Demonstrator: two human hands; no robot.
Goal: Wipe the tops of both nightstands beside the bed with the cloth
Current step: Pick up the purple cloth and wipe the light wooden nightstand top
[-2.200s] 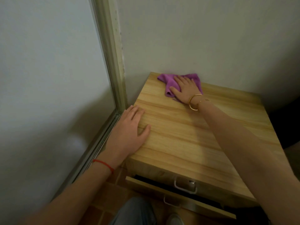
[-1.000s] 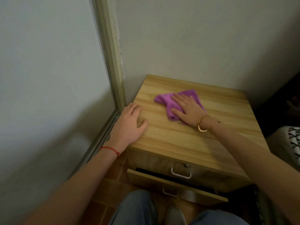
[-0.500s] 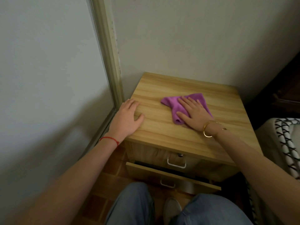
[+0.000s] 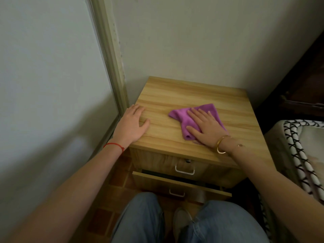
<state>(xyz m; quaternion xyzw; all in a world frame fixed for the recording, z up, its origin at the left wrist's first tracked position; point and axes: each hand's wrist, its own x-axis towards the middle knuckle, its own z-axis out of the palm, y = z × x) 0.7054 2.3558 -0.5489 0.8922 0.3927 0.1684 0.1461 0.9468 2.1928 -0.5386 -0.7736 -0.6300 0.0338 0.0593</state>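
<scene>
A light wooden nightstand (image 4: 184, 95) stands in the corner against the wall. A crumpled purple cloth (image 4: 180, 116) lies on the middle of its top, toward the front. My right hand (image 4: 204, 128) presses flat on the cloth with straight, spread fingers; a gold bangle is on that wrist. My left hand (image 4: 131, 124) rests flat on the top's left edge, fingers straight, holding nothing; a red string circles its wrist. Part of the cloth is hidden under my right palm.
The nightstand's lower drawer (image 4: 175, 186) is pulled partly out below the upper drawer handle (image 4: 185, 170). A bed edge with black-and-white trim (image 4: 298, 146) lies at the right. A sliding door frame (image 4: 112, 58) runs along the left. My knees in jeans (image 4: 140, 223) are below.
My right hand has drawn the cloth from the back left corner of the top toward the front middle. My left hand has stayed on the left edge. The view has pulled back.
</scene>
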